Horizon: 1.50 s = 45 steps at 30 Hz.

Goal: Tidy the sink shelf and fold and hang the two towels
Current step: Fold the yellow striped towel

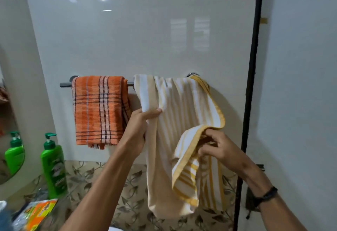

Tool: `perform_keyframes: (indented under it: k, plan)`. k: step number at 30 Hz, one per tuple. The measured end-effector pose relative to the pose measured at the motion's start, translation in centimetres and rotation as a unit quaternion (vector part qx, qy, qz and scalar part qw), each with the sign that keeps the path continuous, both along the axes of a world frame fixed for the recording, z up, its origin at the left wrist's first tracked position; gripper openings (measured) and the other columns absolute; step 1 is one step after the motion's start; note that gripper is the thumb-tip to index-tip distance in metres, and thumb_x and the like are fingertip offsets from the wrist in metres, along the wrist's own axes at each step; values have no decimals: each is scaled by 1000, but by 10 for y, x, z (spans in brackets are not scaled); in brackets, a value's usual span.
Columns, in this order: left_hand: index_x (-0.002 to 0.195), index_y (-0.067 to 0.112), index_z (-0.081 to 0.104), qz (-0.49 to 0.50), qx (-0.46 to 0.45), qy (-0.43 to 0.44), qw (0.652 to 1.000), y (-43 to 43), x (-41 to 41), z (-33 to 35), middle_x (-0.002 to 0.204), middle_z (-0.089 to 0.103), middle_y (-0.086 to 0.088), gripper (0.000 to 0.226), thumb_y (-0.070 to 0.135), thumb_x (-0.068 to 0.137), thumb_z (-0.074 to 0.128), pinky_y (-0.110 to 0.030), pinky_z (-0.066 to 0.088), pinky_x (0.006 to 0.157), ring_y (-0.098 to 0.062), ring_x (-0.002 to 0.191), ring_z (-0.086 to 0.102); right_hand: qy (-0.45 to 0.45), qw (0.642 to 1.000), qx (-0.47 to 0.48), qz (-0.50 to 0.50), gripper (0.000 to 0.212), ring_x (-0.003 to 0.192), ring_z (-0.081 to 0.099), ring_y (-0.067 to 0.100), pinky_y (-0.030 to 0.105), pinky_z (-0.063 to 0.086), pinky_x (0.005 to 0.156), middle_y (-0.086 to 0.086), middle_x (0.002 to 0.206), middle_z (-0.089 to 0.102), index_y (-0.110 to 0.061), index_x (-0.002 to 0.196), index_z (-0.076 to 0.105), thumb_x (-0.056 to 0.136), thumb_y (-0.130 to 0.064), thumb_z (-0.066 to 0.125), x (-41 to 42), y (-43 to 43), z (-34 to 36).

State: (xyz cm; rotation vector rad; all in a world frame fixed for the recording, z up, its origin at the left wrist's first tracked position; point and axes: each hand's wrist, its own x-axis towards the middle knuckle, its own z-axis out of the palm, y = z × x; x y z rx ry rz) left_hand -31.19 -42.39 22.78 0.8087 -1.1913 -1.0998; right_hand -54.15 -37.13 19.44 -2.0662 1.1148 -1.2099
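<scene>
An orange checked towel [98, 110] hangs folded over the left part of the chrome towel bar [64, 84]. A yellow-and-white striped towel [178, 103] is draped unevenly over the right part of the bar and bunched. My left hand [140, 128] pinches its left edge between thumb and fingers. My right hand [217, 148] grips a lifted, yellow-bordered corner lower down on its right side. A black band circles my right wrist.
A green pump bottle [53, 165] stands at the lower left beside a mirror showing its reflection. An orange-and-green packet [39, 214] lies at the bottom left. Leaf-patterned tiles run below the bar. A black vertical pipe [252, 77] runs down the wall at the right.
</scene>
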Motion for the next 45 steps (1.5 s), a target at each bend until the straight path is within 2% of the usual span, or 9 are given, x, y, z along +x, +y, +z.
perform_keyframes:
  k: [5,8,11,15,18,28,35,40,45]
  plan:
    - [81,9,71,8,-7,48,999,32,-15,-26,75,65,-2,9,5,81,63,-28,49,58,-16,67,62,-231,936,-134,-228,12,82,63,19,31,48,72,9,89,67,-13,86,68,89,-24,69,-16,-4,10]
    - [75,10,70,21,-35,50,998,47,-29,-42,70,61,-4,10,5,70,63,-31,50,56,-19,66,61,-170,947,-74,-263,60,127,46,16,29,42,100,4,140,44,-25,135,50,84,-40,76,-23,-37,13]
    - [75,14,74,24,-53,66,996,58,-42,-55,76,63,-9,21,6,62,60,-40,51,70,-28,75,62,-143,973,51,-174,89,137,44,19,41,43,109,1,150,44,-27,152,31,80,-45,80,-18,-67,13]
    - [77,19,77,8,-24,74,997,75,-61,-73,74,69,-8,30,5,59,58,-32,55,63,-22,71,68,-179,974,140,24,42,121,64,19,38,51,104,2,125,71,-21,126,67,86,-22,77,4,-77,-17]
    - [94,14,74,3,12,81,997,80,-61,-93,90,72,-16,32,10,64,63,-41,58,70,-30,82,70,-271,941,184,87,29,117,66,19,38,51,102,-3,116,75,-27,108,75,82,-39,77,12,-57,-52]
    - [89,6,74,20,47,6,999,97,-80,-159,83,69,-14,35,24,59,76,-43,53,74,-31,79,66,-233,947,66,-213,56,82,56,-8,21,47,69,-30,98,55,-43,128,46,87,-12,67,-30,5,-125]
    - [113,14,69,30,192,-20,981,97,-109,-219,102,78,-12,59,9,60,94,-55,60,86,-34,95,75,-176,932,99,-301,6,87,63,12,30,51,78,-8,100,60,-26,90,72,88,-29,66,-54,14,-179]
    - [112,16,68,37,262,-10,964,107,-118,-260,94,80,-6,55,2,64,92,-45,63,76,-26,86,77,-331,864,142,-352,13,88,66,19,33,52,77,-5,89,69,-21,82,72,90,-25,63,-67,28,-193]
    - [125,19,67,-29,370,-13,928,113,-104,-299,110,78,-8,93,27,39,101,-56,58,92,-33,103,74,-542,738,235,-326,21,107,69,24,45,51,103,5,113,75,-18,103,75,90,-30,64,-84,38,-202]
